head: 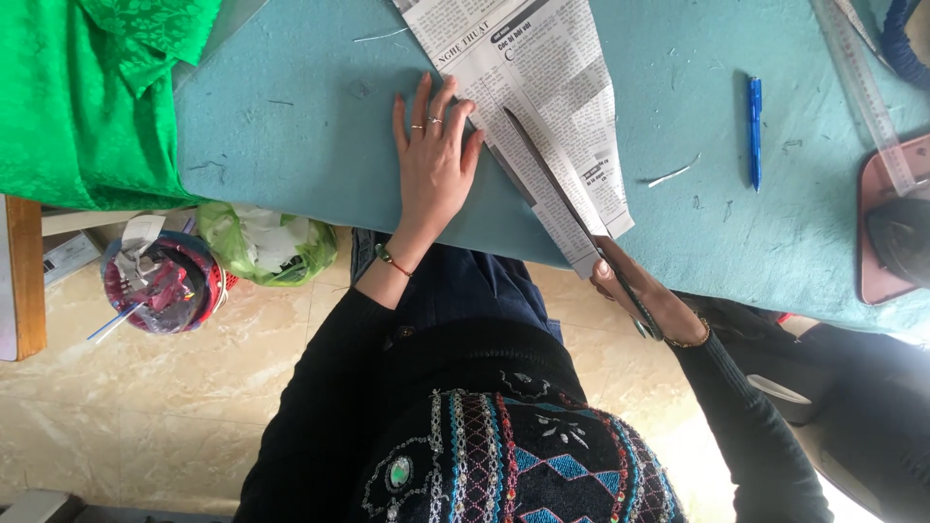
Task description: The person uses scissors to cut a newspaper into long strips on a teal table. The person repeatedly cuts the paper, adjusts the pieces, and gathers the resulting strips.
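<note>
Scissors (562,199) are sitting in the right hand (644,295), which is closing around the handles at the near edge of the table (291,145). The blades are running long and narrow, up and to the left from that hand, across the newspaper sheet (542,87). They are lying open along a line close to the sheet's left edge. The left hand (436,160) is pressing flat on the teal table cover, fingers spread and pointing away from the body, its fingertips touching the paper's left edge just beside the blades. So the left hand is lying nearer to the blade tips, while the right is staying back at the handles. The paper is stretching from the near edge towards the far side, widening as it goes. To the right, well apart, a blue pen (755,131) and a clear ruler (862,87) are lying on the cover. Green cloth (87,97) is hanging over the far left corner.
</note>
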